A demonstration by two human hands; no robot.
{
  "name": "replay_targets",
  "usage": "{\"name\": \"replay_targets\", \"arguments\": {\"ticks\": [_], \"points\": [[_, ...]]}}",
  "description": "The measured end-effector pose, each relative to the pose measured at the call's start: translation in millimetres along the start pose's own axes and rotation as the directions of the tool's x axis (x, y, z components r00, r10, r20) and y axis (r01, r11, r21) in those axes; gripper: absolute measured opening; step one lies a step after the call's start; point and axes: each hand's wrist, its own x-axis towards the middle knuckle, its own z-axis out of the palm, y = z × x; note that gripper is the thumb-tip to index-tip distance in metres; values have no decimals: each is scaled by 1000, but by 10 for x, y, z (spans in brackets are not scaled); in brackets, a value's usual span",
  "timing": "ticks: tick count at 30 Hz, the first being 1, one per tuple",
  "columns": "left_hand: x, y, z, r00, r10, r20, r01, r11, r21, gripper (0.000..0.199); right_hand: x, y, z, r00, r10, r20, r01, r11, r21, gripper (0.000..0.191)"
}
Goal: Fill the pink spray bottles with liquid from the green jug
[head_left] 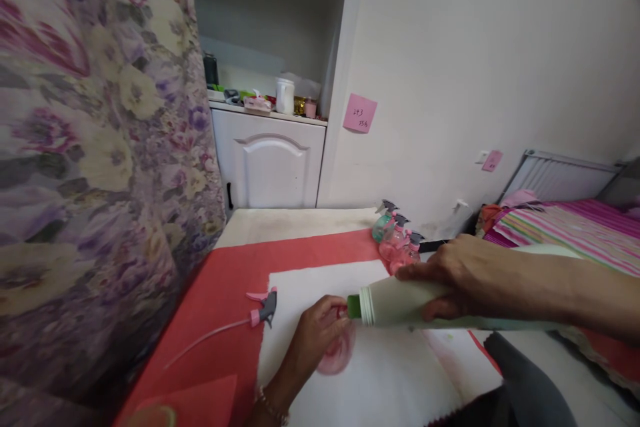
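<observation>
My right hand (453, 273) is closed around a large pale green bottle (400, 300), tipped nearly level. The bottle's green spout (354, 307) points left and meets the mouth of a small clear pink bottle (336, 355); whether liquid flows is too blurred to tell. Fingers of my left hand (320, 327) close around the neck of that pink bottle, which stands on a white sheet (390, 373). Left of it lies a pink and grey spray trigger (265, 307) with its long thin tube stretched over the red cloth (220, 327).
Several spray bottles (397, 240), green and pink with grey triggers, stand at the table's back right. A floral curtain (100, 147) hangs at left. Behind the table is a white cabinet (280, 167) with small items on its shelf. A bed (565, 220) is at right.
</observation>
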Motion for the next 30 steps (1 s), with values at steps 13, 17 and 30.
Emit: {"name": "replay_targets", "arguments": {"ticks": [13,17,30], "points": [[-13,63,12,1000,1,-4,-2,999,-45,17,-5,67,103,999,-19,-27,20,999,29,30],[-3,7,7,1000,7,-2,-7,999,-49,19,-3,87,129,999,-19,-31,19,1000,1,31],[-1,-31,3,1000,17,-2,-17,1000,-17,18,-6,87,141,1000,-13,-27,14,1000,21,32]]}}
